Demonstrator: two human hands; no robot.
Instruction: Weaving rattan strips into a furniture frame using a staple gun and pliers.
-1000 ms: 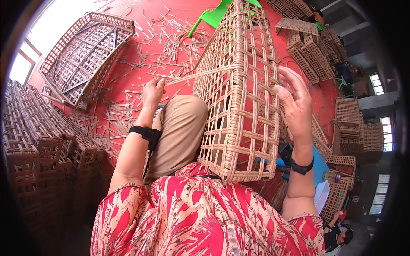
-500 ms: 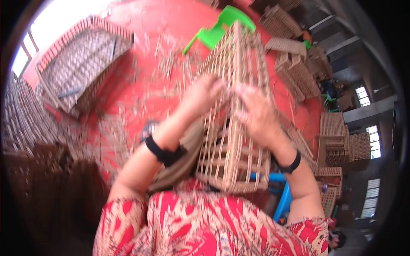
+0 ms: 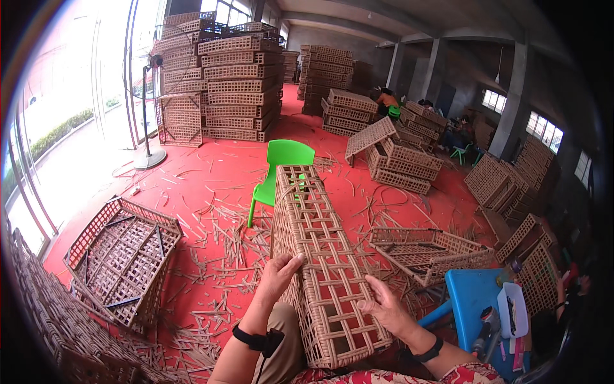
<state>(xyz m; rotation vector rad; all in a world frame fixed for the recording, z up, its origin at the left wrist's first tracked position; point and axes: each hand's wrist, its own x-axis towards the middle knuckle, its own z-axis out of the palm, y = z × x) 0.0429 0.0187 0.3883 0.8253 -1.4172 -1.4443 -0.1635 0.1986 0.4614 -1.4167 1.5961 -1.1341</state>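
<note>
A long woven rattan crate (image 3: 320, 256) with an open lattice rests on my lap and points away from me. My left hand (image 3: 276, 276) grips its left edge, thumb on top. My right hand (image 3: 385, 308) lies on its right side near the close end, fingers curled over the weave. Both wrists wear black bands. My tan trouser knee and red patterned top show at the lower edge.
A green plastic chair (image 3: 278, 168) stands just beyond the crate. A flat rattan tray (image 3: 121, 249) lies at the left, another (image 3: 430, 251) at the right. A blue stool (image 3: 476, 297) with tools is at the lower right. Rattan offcuts litter the red floor; stacks of crates (image 3: 220, 83) fill the back.
The view has swung up from my lap to the hall. The crate has tipped from upright to lying lengthwise away from me, and both hands have shifted to its near end.
</note>
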